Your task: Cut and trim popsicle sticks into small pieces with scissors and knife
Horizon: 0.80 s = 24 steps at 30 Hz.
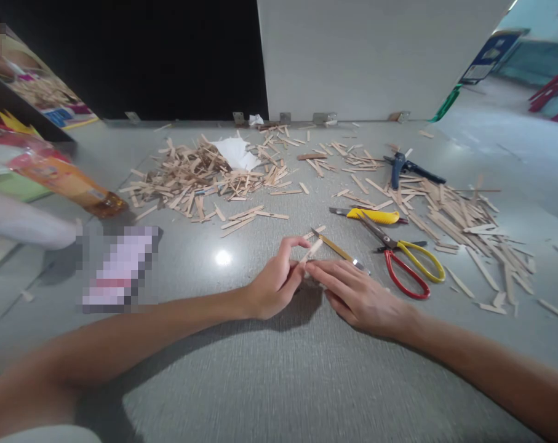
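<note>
My left hand [279, 280] pinches a short, flat wooden stick [312, 249] between thumb and fingers, tilted up to the right. The fingertips of my right hand [352, 289] close on the lower end of the same stick, where the two hands meet. Just beyond the fingers lies a slim gold-handled craft knife [336, 246]. Scissors [408, 258] with one red and one yellow handle loop rest to the right of my right hand. Above them is a yellow utility knife [373, 215]. What sits under my fingertips is hidden.
A heap of wooden sticks [181, 175] with white paper [237, 152] spreads at the back left. More loose sticks [463, 215] and a dark blue hand tool [401, 169] lie right. A bottle [82, 191] and a pixelated flat object [122, 267] are left. A black and white panel [375, 61] stands behind.
</note>
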Tool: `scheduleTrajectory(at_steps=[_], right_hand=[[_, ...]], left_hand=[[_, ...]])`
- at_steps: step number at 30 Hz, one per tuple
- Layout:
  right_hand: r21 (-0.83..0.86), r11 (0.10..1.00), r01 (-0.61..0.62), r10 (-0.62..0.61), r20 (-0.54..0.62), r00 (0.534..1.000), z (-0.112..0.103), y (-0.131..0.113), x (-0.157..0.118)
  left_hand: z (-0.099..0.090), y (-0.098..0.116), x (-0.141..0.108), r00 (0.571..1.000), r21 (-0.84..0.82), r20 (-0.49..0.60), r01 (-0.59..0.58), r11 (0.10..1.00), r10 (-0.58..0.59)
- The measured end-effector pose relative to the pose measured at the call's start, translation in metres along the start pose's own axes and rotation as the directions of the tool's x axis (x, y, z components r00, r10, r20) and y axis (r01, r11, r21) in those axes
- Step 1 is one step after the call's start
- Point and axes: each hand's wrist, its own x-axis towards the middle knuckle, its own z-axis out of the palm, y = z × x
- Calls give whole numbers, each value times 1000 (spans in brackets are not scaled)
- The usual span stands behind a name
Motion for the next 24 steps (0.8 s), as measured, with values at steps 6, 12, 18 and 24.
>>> scheduleTrajectory(at_steps=[6,12,18,24], right_hand=[[-29,999,13,-12,25,1000,1,0,1],[-13,999,-42,40,-92,995,3,-2,-2],[-20,951,-310,297,-235,926,11,5,-8],[-78,891,-448,412,-275,869,16,13,-11]], left_hand=[[0,-3,1,993,-37,90,-77,996,80],[4,8,-1,995,-11,99,33,999,-32],[-10,42,6,983,230,-143,143,963,-112],[-52,42,29,964,581,-253,216,785,-78]])
